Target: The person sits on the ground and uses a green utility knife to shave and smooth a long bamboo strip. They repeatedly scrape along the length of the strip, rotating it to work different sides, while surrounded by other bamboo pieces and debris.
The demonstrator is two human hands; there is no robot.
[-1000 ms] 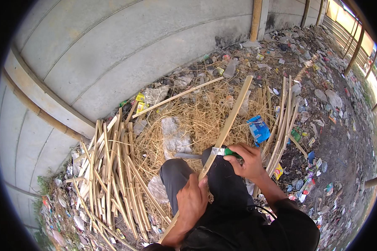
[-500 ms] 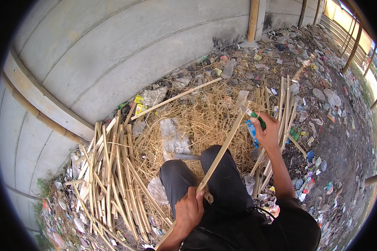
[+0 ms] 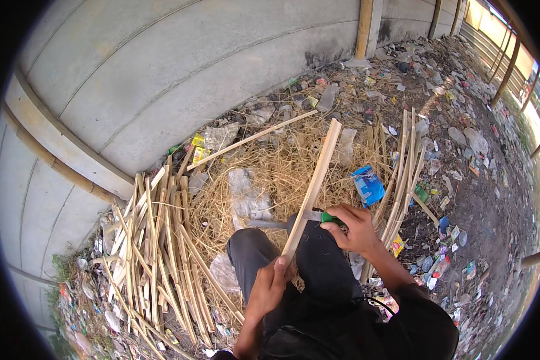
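Observation:
My left hand is closed round the lower end of a pale bamboo strip, which slants up and away over my right knee. Closed round a green handle, my right hand holds a knife whose blade meets the strip's right edge at about knee height. Part of the blade is hidden at the strip. Under and beyond my knees spreads a heap of thin straw-coloured shavings.
A pile of bamboo strips lies to my left, and a smaller bundle to my right. One strip lies across the shavings. A blue wrapper rests beside the bundle. A grey concrete wall stands behind; litter covers the ground.
My right hand with the knife has come from the strip's far end down toward my knee. The strip has tilted more upright, and my left hand has shifted slightly.

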